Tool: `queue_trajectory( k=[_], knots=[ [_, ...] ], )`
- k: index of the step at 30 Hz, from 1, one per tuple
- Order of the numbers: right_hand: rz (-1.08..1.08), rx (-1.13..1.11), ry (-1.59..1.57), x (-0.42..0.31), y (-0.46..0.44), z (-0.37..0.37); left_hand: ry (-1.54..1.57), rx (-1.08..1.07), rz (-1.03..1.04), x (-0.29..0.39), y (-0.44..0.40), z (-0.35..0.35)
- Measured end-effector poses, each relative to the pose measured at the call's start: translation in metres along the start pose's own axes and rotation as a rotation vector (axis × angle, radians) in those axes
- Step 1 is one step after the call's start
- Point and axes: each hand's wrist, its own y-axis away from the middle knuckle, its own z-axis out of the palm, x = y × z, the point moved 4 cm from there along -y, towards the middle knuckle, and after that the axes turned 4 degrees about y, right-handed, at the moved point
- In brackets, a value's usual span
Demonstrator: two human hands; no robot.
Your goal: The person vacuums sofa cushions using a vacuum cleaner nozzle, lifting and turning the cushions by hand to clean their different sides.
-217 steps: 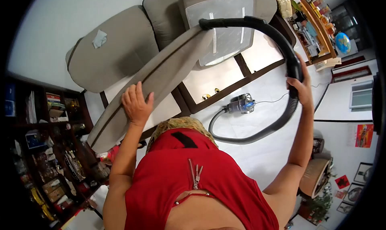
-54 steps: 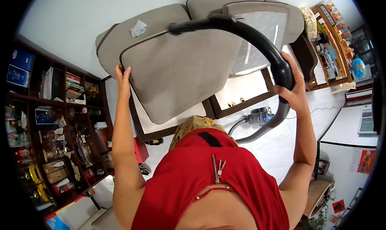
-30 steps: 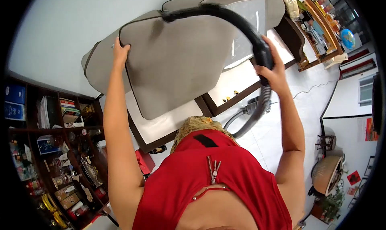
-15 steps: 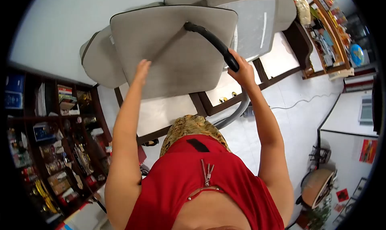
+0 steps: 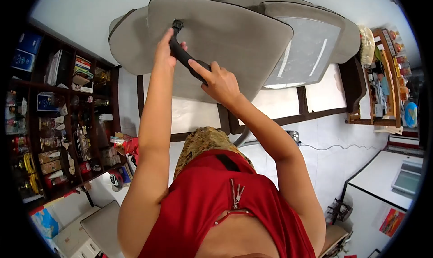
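Note:
My right hand (image 5: 221, 83) is wrapped around the lower end of a black vacuum cleaner handle (image 5: 184, 55). Further up the same handle, just below its tip, my left hand (image 5: 165, 50) is closed around it. The small nozzle (image 5: 177, 24) at the tip rests against the upper left part of a large grey cushion (image 5: 225, 46), which stands tilted on the seat. Part of the grey hose (image 5: 242, 137) shows below my right forearm; the rest is hidden.
Other cushions lean beside it, one with a pale panel (image 5: 311, 46). The sofa base (image 5: 279, 103) has dark wooden rails. A full bookshelf (image 5: 67, 104) stands at left, a wooden shelf unit (image 5: 390, 73) at right. A cord (image 5: 333, 147) crosses the tiled floor (image 5: 315, 165).
My left hand has come up from hanging free and closed on the handle. The nozzle has shifted left across the cushion, my right hand going with it. The view has turned slightly.

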Motion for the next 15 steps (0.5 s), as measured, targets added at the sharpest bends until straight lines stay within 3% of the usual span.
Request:
queue_trajectory(
  k=[5,15],
  knots=[
    [-0.003,-0.068,0.124,0.017,-0.007,0.029,-0.106,-0.028,-0.115,-0.037,-0.06,-0.02],
    [-0.07,-0.045,0.251,0.091,0.043,0.003,0.095,0.015,-0.062,-0.126,-0.007,0.026]
  ],
)
